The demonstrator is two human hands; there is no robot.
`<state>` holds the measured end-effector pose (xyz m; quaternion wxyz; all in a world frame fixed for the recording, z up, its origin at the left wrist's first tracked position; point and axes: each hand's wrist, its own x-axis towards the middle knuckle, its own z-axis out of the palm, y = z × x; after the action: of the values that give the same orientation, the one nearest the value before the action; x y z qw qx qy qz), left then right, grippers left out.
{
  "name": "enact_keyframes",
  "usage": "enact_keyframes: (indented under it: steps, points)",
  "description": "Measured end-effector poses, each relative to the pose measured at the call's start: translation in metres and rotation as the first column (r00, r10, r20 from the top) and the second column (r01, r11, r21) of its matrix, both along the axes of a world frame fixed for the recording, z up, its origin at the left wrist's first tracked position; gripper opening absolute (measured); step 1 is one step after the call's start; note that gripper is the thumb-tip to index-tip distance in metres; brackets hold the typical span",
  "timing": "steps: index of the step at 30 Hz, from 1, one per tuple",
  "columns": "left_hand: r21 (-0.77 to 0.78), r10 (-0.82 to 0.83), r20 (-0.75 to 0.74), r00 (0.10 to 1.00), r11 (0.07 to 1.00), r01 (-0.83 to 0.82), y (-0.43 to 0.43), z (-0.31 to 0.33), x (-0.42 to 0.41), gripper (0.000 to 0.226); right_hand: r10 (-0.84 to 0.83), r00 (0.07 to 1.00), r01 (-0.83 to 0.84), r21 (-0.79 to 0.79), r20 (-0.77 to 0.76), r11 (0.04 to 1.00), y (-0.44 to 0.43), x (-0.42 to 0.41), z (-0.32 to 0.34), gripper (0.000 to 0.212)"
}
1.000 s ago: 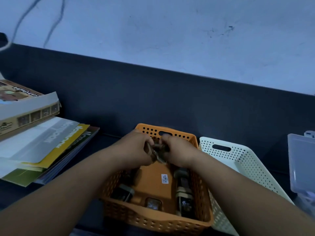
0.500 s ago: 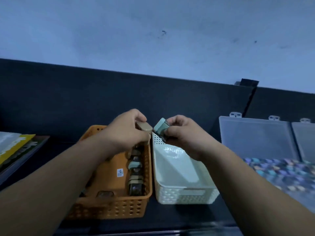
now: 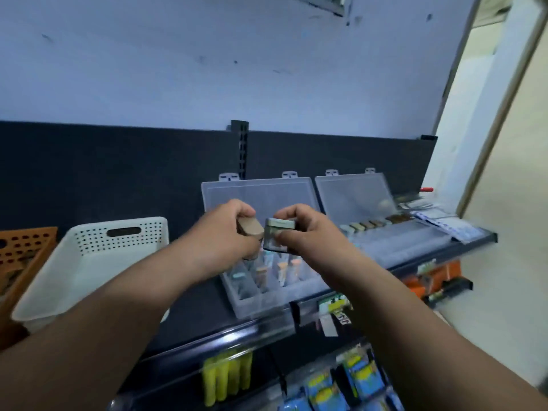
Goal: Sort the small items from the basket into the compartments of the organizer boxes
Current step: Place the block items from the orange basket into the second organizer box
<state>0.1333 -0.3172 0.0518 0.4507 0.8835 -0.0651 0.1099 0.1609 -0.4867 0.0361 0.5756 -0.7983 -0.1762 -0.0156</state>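
a small tan-capped block-shaped item is pinched by the curled fingers of the left hand. a small dark block-shaped item with a pale green lid is pinched between the thumb and fingers of the right hand. both items are held side by side, nearly touching, above the rear compartments of the nearer clear plastic organizer box, whose transparent lid is stood open at its back. within that box, small pastel items in blue, peach and orange are seen in several compartments; finer detail is lost to blur. to the right of that box a second clear plastic organizer box is set, its lid also raised, with a row of small grey, tan and brown items along its rear edge. to the left of the nearer box a white perforated plastic basket is placed, and further left an orange perforated plastic basket is cut by the frame edge. all are carried on a dark shelf. below the nearer box, yellow packets and blue-and-yellow packets are seen.
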Motion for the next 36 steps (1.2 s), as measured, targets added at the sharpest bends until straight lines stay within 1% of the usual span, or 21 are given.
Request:
enact_keyframes:
  steps: [3,5,7,10,12,14,19,22,25,27,32,36]
  points:
    - [0.003,-0.052,0.001,0.999,0.999,0.052,-0.062,-0.004,0.005,0.043,-0.11,0.994,0.111,-0.028,0.026,0.993,-0.068,-0.006,-0.007,0.014]
    - [0.004,-0.081,0.008,0.997,0.997,0.081,-0.099,-0.009,0.01,0.042,-0.152,0.988,0.153,-0.051,0.028,0.987,-0.108,-0.011,-0.013,0.015]
    - [0.002,-0.101,0.008,0.995,0.995,0.101,-0.13,-0.013,0.013,0.041,-0.188,0.982,0.189,-0.037,0.019,0.981,-0.142,-0.013,-0.016,0.021]
    - [0.015,-0.13,-0.01,0.991,0.991,0.13,-0.172,-0.014,0.023,0.048,-0.221,0.975,0.22,-0.024,-0.021,0.975,-0.187,-0.014,-0.013,0.035]
    - [0.039,-0.147,-0.027,0.989,0.988,0.148,-0.189,-0.011,0.033,0.049,-0.241,0.97,0.241,-0.021,-0.037,0.97,-0.21,-0.011,-0.015,0.042]
    - [0.08,-0.157,-0.027,0.987,0.984,0.159,-0.204,-0.01,0.047,0.044,-0.275,0.961,0.274,-0.035,-0.036,0.961,-0.23,-0.003,-0.021,0.045]
    - [0.133,-0.17,-0.066,0.983,0.975,0.178,-0.225,-0.013,0.09,0.039,-0.332,0.943,0.329,-0.064,-0.031,0.942,-0.259,0.035,-0.031,0.038]
    - [0.144,-0.169,-0.054,0.984,0.974,0.176,-0.232,-0.014,0.129,0.042,-0.331,0.943,0.327,-0.084,-0.039,0.941,-0.269,0.07,-0.029,0.037]
    - [0.158,-0.169,-0.047,0.984,0.972,0.175,-0.239,-0.017,0.176,0.041,-0.341,0.939,0.336,-0.098,-0.035,0.937,-0.275,0.113,-0.026,0.025]
    - [0.177,-0.177,-0.054,0.983,0.967,0.184,-0.242,-0.021,0.2,0.041,-0.337,0.941,0.331,-0.111,-0.035,0.937,-0.279,0.138,-0.025,0.022]
    - [0.19,-0.167,-0.089,0.982,0.965,0.181,-0.25,-0.029,0.238,0.041,-0.275,0.961,0.269,-0.143,-0.022,0.953,-0.288,0.186,-0.023,0.024]
    - [0.219,-0.126,-0.15,0.981,0.963,0.157,-0.257,-0.031,0.253,0.036,-0.174,0.983,0.154,-0.254,-0.06,0.955,-0.295,0.215,-0.022,0.043]
